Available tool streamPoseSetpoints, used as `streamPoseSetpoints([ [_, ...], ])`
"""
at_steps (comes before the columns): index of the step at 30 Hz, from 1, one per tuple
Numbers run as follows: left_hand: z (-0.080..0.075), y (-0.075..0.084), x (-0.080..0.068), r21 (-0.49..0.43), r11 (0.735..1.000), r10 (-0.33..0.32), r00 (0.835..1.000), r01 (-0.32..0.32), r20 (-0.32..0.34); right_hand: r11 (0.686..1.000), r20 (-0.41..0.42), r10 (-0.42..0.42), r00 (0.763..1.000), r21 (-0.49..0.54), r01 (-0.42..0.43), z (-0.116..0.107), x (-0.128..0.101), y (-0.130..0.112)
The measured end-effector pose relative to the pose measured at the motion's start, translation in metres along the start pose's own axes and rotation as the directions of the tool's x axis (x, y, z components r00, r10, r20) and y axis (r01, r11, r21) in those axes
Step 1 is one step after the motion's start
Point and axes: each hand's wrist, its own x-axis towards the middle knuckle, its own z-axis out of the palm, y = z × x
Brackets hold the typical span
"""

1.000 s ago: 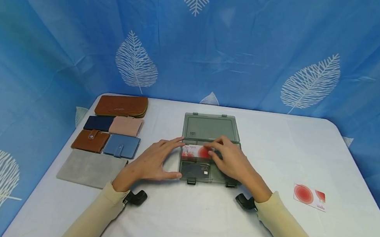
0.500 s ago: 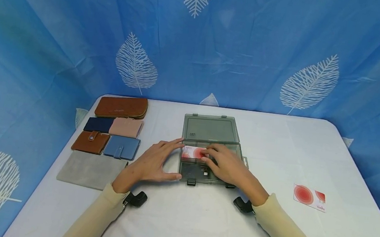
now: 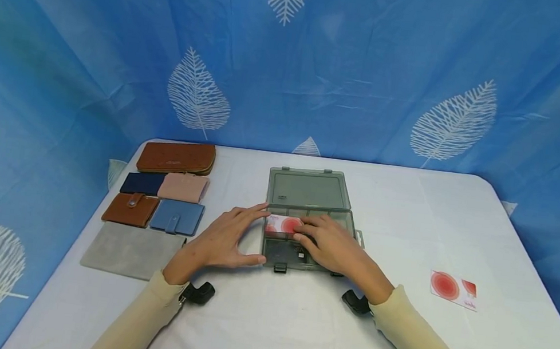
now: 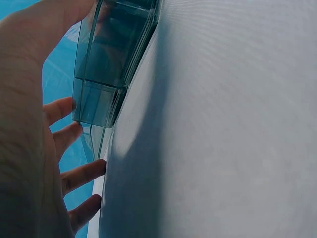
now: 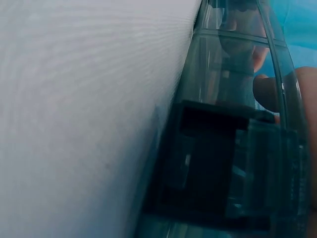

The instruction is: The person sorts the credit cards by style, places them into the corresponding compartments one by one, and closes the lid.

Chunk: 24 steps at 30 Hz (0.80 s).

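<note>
A translucent grey-green divided plastic box [image 3: 322,267] lies on the table with its lid [image 3: 309,190] folded back. My left hand [image 3: 223,240] spans the box's left side, fingers spread, with thumb and fingertips at its front and back corners. In the left wrist view, fingertips [image 4: 62,110] reach the box wall. My right hand [image 3: 331,244] is over the box and pinches the right end of a red-and-white card [image 3: 280,224], which is at the left compartments. In front of it a black VIP card [image 3: 281,251] lies in a compartment. My right fingers hide part of both cards.
Another red-and-white card [image 3: 453,290] lies on the right of the table. At the left are a brown zip wallet [image 3: 176,157], a navy wallet [image 3: 142,183], a pink one [image 3: 183,186], a brown snap one [image 3: 129,208], a blue one [image 3: 176,216] and a grey pouch [image 3: 133,250].
My right hand has moved slightly left and lower over the box, and the red-and-white card has shifted a little with it. My left hand has kept its place at the box's side.
</note>
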Motion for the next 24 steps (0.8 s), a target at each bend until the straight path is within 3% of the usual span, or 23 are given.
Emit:
streamPoseSetpoints([
  [10,0.002,-0.002,0.000,0.003,1.000,-0.018,1.000,0.018,0.008,0.997,-0.004,-0.027,1.000,0.075,0.027,-0.007,-0.003,0.007],
  [24,0.001,-0.001,0.001,0.010,1.000,-0.021,1.000,0.021,0.008,0.988,-0.182,0.028,0.983,0.151,-0.001,-0.040,-0.040,0.052],
])
